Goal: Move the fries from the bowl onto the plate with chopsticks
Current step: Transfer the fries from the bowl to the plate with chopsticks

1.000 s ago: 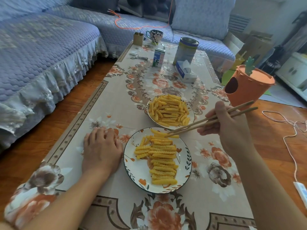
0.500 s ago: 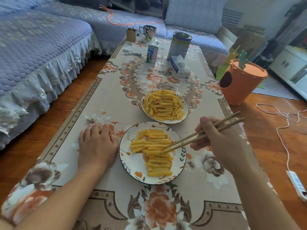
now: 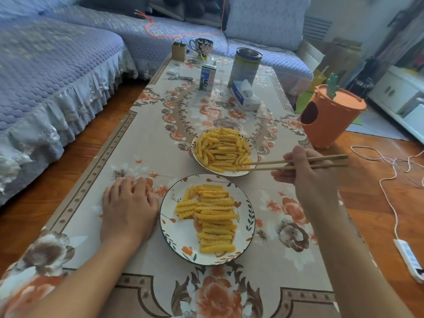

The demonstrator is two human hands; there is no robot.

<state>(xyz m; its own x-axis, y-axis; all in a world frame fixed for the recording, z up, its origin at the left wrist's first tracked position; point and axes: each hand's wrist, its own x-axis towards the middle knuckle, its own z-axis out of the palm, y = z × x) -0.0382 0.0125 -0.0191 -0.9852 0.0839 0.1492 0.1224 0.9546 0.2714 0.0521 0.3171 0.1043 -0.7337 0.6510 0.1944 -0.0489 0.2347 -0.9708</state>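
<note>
Gripping the chopsticks (image 3: 286, 165) in curled fingers, the right hand (image 3: 305, 173) hovered just right of the bowl (image 3: 197, 157), its grip clamped on the two sticks. Their tips were slightly apart and reached the near right edge of the heaped fries in the bowl (image 3: 222, 149); whether a fry was caught between them could not be told. The plate (image 3: 176, 235) sat just in front of the bowl on the flowered counter (image 3: 146, 138), carrying a row of crinkle fries on the plate (image 3: 213, 216) laid mostly crosswise. The left hand (image 3: 129, 207) rested flat on the counter just beside the plate's left rim, fingers straight and holding nothing. Farther back stood a milk carton (image 3: 207, 78), a tall tin (image 3: 245, 66), a tissue pack (image 3: 245, 96) and a mug (image 3: 202, 47). An orange carrot-shaped bin (image 3: 330, 118) stood on the floor to the right.
</note>
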